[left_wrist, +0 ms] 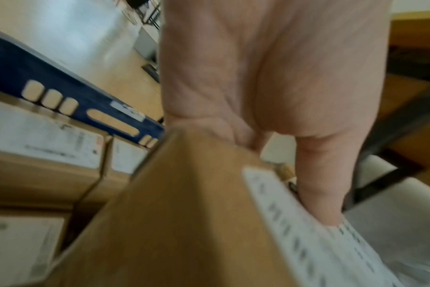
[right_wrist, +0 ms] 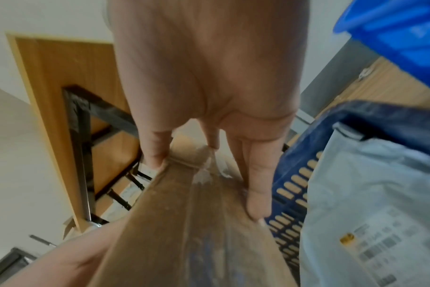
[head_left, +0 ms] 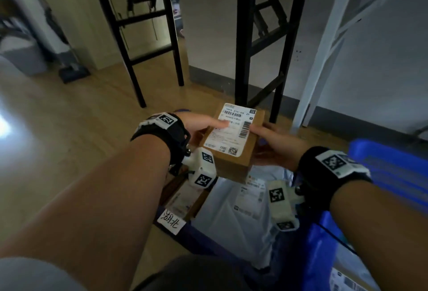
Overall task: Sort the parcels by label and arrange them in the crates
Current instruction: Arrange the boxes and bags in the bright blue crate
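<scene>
Left hand (head_left: 196, 122) gripping cardboard parcel (head_left: 234, 149), thumb flat on its white label (head_left: 231, 128) | parcel held level in mid-air above dark blue crate (head_left: 208, 242) of boxes and a grey mailer bag (head_left: 234, 219) | right hand (head_left: 275, 144) clasping the parcel's opposite side, fingers (right_wrist: 257, 186) beneath | bright blue crate (head_left: 391, 170) at far right

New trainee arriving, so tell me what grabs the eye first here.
A brown cardboard box with a white shipping label, held mid-frame between the left hand and right hand. Below it lies a pale mailer bag in a dark blue crate; a brighter blue crate stands right.
</scene>
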Tool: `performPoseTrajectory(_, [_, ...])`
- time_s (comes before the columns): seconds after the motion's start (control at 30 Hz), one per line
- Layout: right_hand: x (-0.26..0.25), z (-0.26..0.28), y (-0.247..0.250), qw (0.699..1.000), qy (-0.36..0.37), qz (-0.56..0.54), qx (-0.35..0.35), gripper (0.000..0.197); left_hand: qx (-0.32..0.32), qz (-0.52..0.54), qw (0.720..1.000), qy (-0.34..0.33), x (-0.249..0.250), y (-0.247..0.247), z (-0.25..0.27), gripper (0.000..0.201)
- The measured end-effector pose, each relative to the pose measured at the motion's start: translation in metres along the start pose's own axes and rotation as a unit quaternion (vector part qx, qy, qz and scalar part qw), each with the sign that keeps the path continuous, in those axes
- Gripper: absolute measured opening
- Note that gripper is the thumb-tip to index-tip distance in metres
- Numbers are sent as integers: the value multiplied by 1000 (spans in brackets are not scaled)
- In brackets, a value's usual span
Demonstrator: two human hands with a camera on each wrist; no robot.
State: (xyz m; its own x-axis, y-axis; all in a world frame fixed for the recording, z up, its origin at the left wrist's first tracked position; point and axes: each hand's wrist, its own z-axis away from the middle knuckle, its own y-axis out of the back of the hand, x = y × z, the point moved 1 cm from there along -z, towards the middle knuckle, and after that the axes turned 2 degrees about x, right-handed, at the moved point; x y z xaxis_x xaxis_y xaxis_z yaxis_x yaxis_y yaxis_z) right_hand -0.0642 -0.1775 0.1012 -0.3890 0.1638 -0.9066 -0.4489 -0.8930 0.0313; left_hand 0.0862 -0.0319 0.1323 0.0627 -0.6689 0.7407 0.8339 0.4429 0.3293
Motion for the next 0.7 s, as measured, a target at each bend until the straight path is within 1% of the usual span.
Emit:
performPoseTrajectory(0.07, [6, -22, -20, 1000, -22, 4, -15, 36, 14, -32, 999, 17, -20, 18, -15, 49])
performPoseTrajectory(0.1, [11, -31, -29, 999, -35, 9, -27, 33, 15, -44, 999, 27, -30, 26, -24, 51])
performPoseTrajectory(0.17, [21, -51, -48, 998, -55, 20, -38, 22, 28, -70, 997, 32, -43, 36, -32, 44])
performPoseTrajectory(0.2, [26, -59, -56, 997, -62, 21, -34, 19, 42, -90, 994, 35, -49, 42, -37, 44])
performPoseTrajectory(0.23, [33, -69, -64, 997, -67, 21, -32, 21, 57, -116, 991, 37, -56, 48, -43, 52])
performPoseTrajectory(0.3, [47, -88, -77, 996, -76, 28, -35, 38, 69, -156, 984, 47, -74, 57, -56, 79])
performPoseTrajectory(0.33, [53, -94, -83, 996, -79, 32, -40, 41, 65, -157, 984, 56, -84, 60, -62, 80])
performPoseTrajectory(0.4, [65, -102, -92, 993, -95, 45, -48, 35, 60, -159, 983, 71, -102, 60, -67, 50])
performPoseTrajectory(0.43, [71, -105, -95, 992, -104, 54, -54, 31, 61, -163, 982, 71, -110, 60, -72, 41])
performPoseTrajectory(0.47, [77, -108, -98, 990, -112, 65, -59, 28, 69, -178, 979, 76, -116, 60, -74, 38])
performPoseTrajectory(0.53, [89, -113, -104, 987, -119, 90, -62, 21, 76, -215, 970, 89, -130, 58, -83, 40])
performPoseTrajectory(0.6, [101, -117, -108, 984, -126, 114, -61, 19, 55, -218, 969, 107, -141, 56, -93, 45])
performPoseTrajectory(0.63, [107, -119, -110, 982, -132, 124, -58, 20, 50, -224, 967, 111, -144, 55, -97, 43])
performPoseTrajectory(0.7, [117, -123, -112, 978, -137, 146, -50, 23, 55, -288, 950, 106, -144, 50, -97, 32])
